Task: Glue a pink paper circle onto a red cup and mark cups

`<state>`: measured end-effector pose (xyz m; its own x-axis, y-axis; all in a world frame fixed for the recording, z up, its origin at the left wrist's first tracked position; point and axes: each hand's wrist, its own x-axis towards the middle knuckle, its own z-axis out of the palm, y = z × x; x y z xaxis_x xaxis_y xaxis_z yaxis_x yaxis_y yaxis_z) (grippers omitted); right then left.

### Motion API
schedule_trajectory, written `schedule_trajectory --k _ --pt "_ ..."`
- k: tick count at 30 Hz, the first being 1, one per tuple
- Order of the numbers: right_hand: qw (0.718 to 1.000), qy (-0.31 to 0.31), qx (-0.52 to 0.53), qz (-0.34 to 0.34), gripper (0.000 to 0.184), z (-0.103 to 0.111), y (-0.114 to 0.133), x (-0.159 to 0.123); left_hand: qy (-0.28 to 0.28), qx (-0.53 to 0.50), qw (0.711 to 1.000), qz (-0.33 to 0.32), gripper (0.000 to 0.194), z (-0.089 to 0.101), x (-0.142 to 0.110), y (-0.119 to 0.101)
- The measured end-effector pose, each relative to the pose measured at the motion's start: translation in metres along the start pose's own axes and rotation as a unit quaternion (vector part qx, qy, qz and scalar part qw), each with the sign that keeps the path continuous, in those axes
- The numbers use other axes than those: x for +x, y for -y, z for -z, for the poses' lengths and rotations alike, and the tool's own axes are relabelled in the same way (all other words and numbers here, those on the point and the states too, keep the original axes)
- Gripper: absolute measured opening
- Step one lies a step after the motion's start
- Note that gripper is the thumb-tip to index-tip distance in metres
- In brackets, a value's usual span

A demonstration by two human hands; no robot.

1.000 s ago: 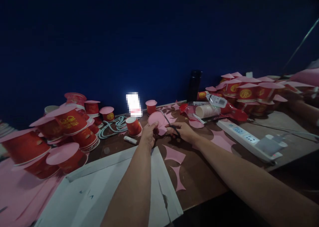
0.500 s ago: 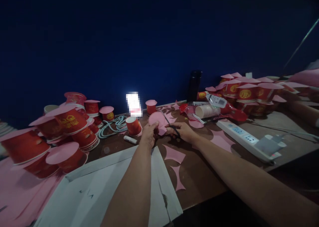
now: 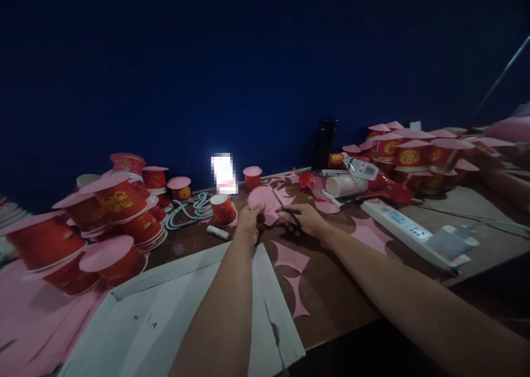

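My left hand (image 3: 250, 222) is closed on a piece of pink paper (image 3: 261, 198), with the thumb on top. A round outline shows on the paper; whatever lies under it is hidden by my fingers. In my right hand (image 3: 305, 219) are dark-handled scissors (image 3: 293, 215), their blades pointing up and left along the paper's right edge. Just left of my left hand stands an open red paper cup (image 3: 223, 210), with a white glue stick (image 3: 218, 232) lying in front of it. Behind the paper is a red cup topped with a pink disc (image 3: 252, 178).
Red cups with pink discs crowd the left (image 3: 120, 200) and back right (image 3: 408, 156). A power strip (image 3: 408, 231), bagged cups (image 3: 345, 186), a dark bottle (image 3: 326, 142), a lit screen (image 3: 224, 174), a coiled cable (image 3: 190, 211), pink offcuts (image 3: 292, 257) and a white board (image 3: 174, 305) surround my hands.
The scissors have turned slightly and their blades show more clearly beside the paper. The paper's loose edge has shifted between my hands. The whole view has moved a little.
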<state>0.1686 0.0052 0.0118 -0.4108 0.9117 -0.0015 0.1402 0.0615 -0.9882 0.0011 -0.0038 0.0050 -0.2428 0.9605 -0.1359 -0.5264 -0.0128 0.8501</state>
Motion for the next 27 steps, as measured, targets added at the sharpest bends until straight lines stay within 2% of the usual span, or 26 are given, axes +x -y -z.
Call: schedule_trajectory --k 27 --pt "0.999 -0.001 -0.021 0.029 0.047 -0.0001 -0.0024 0.0011 -0.020 -0.028 0.999 0.009 0.031 0.0011 0.0040 0.0004"
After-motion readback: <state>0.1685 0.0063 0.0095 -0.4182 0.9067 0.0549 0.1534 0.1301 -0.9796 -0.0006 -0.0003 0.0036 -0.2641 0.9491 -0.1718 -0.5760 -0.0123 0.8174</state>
